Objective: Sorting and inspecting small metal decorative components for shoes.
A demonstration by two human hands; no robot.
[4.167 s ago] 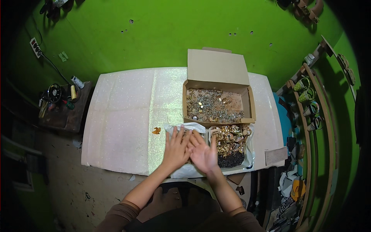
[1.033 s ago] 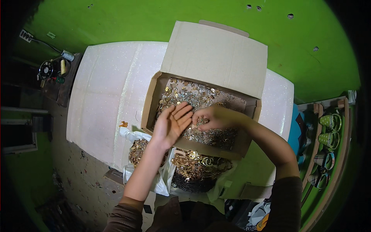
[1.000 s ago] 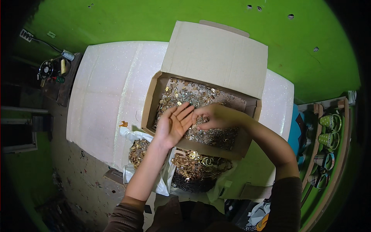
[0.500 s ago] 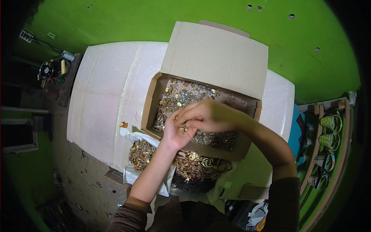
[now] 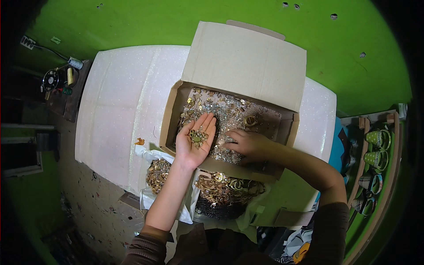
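My left hand is held palm up over the near left part of an open cardboard box, its fingers stretched out. Small gold-coloured metal trinkets, one with a greenish middle, lie on that palm. Inside the box, my right hand reaches down with its fingers apart, its fingertips at a spread of small beads and metal pieces. Nothing shows in the right fingers. A larger round gold-coloured piece lies in the box beyond that hand.
The box's lid stands up behind it on a white glittery table covering. In front lie a white bag of trinkets and a heap of gold-coloured pieces over black beads. A rack of slippers stands right.
My right hand has left my left palm and moved right and down into the box. The left hand has opened out flat, showing the trinkets on it.
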